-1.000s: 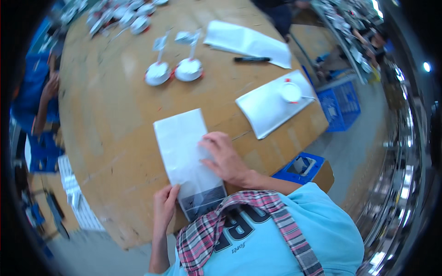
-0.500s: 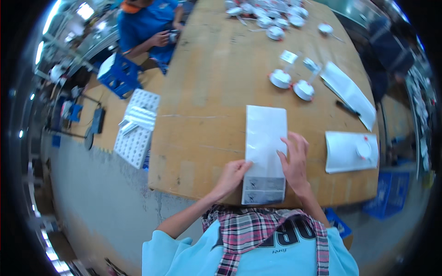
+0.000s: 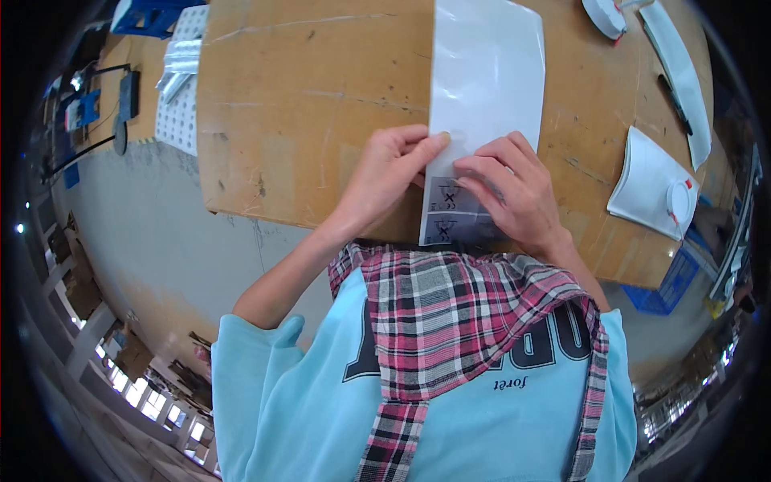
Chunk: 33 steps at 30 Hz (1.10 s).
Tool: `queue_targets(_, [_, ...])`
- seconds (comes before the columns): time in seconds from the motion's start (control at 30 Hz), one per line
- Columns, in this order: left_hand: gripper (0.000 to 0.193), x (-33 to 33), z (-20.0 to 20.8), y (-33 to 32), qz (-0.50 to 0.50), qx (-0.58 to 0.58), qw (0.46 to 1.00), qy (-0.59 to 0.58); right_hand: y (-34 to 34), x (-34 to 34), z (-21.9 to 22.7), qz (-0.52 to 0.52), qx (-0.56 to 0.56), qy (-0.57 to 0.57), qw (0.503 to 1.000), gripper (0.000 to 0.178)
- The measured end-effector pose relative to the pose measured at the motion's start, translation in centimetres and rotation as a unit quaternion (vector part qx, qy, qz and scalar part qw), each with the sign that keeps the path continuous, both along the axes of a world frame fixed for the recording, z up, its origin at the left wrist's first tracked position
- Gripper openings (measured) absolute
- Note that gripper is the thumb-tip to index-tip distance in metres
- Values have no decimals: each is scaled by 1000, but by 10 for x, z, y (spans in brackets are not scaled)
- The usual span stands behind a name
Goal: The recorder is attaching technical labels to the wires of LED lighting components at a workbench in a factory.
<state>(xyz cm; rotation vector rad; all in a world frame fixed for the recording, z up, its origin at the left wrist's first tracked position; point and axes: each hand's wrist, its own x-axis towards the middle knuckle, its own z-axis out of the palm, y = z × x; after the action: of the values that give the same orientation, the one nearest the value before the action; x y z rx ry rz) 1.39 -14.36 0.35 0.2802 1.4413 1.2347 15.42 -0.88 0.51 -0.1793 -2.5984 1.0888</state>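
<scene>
A long white glossy label sheet lies on the table in front of me, with grey printed labels at its near end. My left hand pinches the sheet's left edge, thumb on top. Over the sheet, my right hand is closed, its thumb and forefinger bent close together at the upper edge of the grey labels. Whatever lies between those fingertips is too small to make out.
On the right of the brown table sit folded white sheets with a round white part on top. Beyond are a black pen, another white sheet and a white round device. A blue crate stands below.
The view has tipped down toward my body. My right hand has gone from spread fingers at the sheet's right edge to bent fingers at the grey labels. The left hand keeps the left edge.
</scene>
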Motion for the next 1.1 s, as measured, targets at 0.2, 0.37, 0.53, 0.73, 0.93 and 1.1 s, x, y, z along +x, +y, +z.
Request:
queue_targets(0.2, [33, 0, -9, -1, 13, -7, 1000, -27, -4, 5, -18, -25, 9, 7, 1000, 24])
queue_targets(0.37, [41, 3, -4, -3, 1, 10, 1000, -23, -12, 10, -15, -14, 45, 35, 998, 27])
queue_targets(0.53, [40, 0, -9, -6, -76, -8, 995, 63, -17, 13, -15, -5, 80, 4, 997, 31])
queue_targets(0.73, [37, 6, -7, -4, -43, 13, 997, 55, -21, 17, -15, -49, 73, 4, 996, 31])
queue_targets(0.93, [39, 8, -3, -7, -34, 14, 999, 25, -24, 20, -13, -66, 94, 9, 993, 26])
queue_targets(1.1, [39, 7, -2, -5, -44, 6, 998, 33, -22, 19, -8, -66, 107, -1, 992, 25])
